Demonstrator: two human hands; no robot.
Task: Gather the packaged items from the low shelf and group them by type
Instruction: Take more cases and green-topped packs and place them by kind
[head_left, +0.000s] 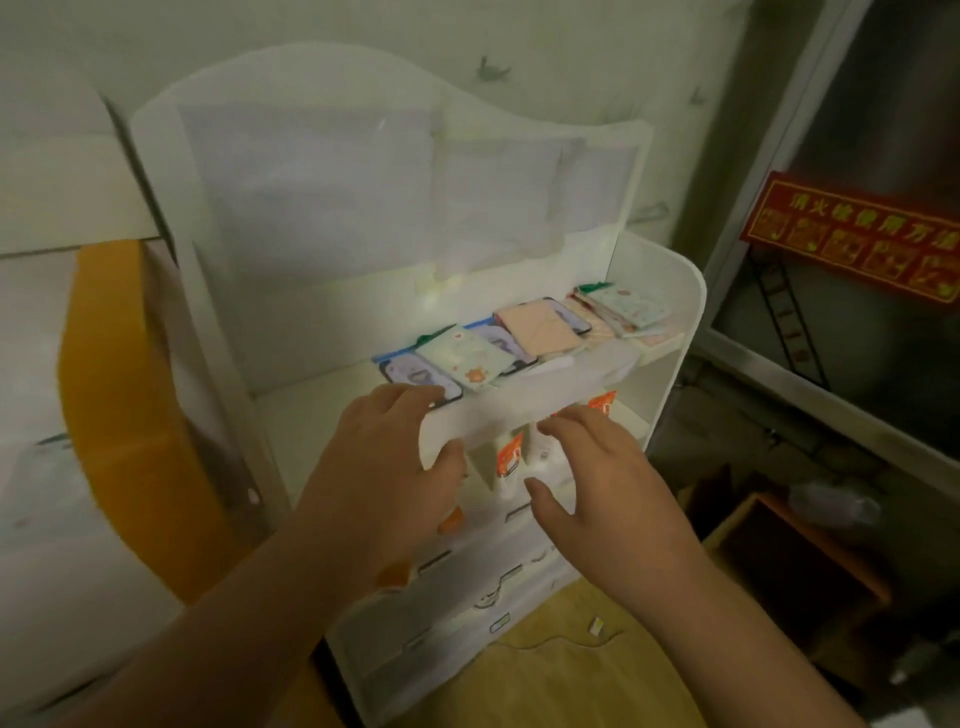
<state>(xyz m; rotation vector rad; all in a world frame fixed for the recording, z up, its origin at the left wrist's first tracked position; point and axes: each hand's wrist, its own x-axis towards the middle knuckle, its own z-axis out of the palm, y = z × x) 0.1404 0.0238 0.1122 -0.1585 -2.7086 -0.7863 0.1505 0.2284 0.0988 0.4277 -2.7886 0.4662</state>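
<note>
A white shelf unit (670, 291) with a curved, wave-shaped back panel and rounded side walls fills the middle of the view, and everything else is placed from it. Its upper tray has a smooth pale front lip (524, 400) that runs slanting across the frame. Behind that lip lie the packaged items (519, 338), flat packets spread in an overlapping row: blue-edged ones with dark borders toward the left end, a pale packet with a small orange figure on it, a plain pink one in the middle, and a fanned stack of light printed packets with a green corner at the right end.

Both hands are at the lip, just in front of the packets. The left hand (384, 467) grips the lip's left end, its fingers laid over the top edge and its thumb pressed against the front face. The right hand (597, 483) hovers by the right part of the lip with fingers spread and relaxed, grasping nothing; whether its fingertips touch the lip I cannot tell.

Below the lip, partly hidden by the hands, white bottles with orange labels (509, 457) stand upright on the lower shelf. Left of the unit stands an orange-yellow panel (98, 395). Right of it hangs a red sign with gold characters (852, 239) on a dark door. Under the unit lies a yellowish floor (566, 680), with a brown box (795, 566) to the right.
</note>
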